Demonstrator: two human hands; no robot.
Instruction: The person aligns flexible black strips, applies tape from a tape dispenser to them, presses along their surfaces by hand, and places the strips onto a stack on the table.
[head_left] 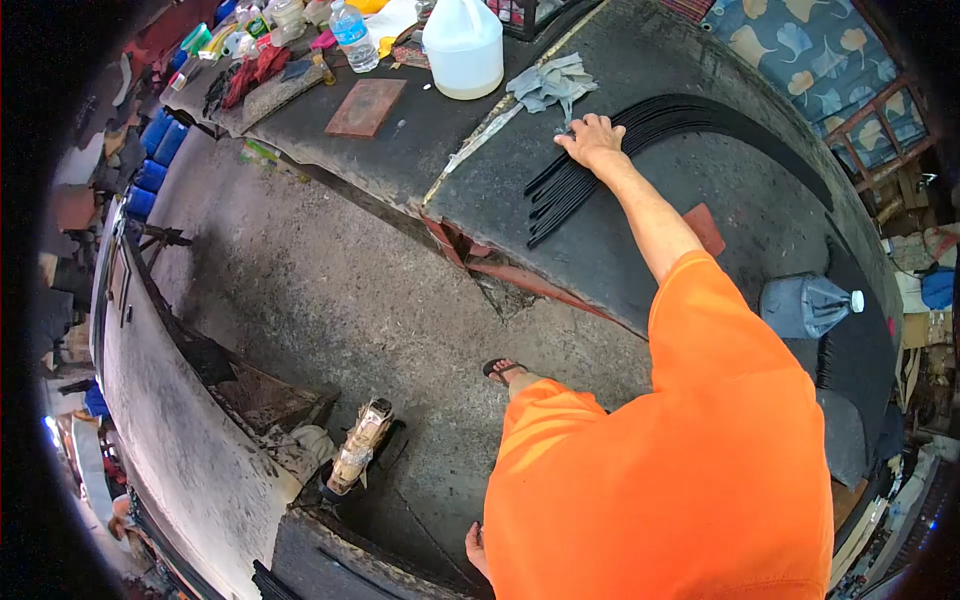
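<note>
My right hand [594, 143] reaches out over a dark worktable, its fingers curled on a bundle of long thin black strips [690, 108]. The strips arc to the right; their near ends [555, 205] fan out loosely. Just beyond my fingers lies a crumpled grey-blue rag [553, 82]. My left hand [476, 547] hangs low beside my orange shirt, only partly in view. Its visible fingers are loosely bent, with nothing seen in them. A reddish flat piece [705, 229] lies partly behind my right arm.
On the table stand a large white jug [463, 50], a water bottle [354, 36] and a brown square plate [366, 107]. A dented plastic container [810, 306] lies to the right. A wrapped post-like piece [361, 446] stands at lower left, near a pale sloping panel [190, 420].
</note>
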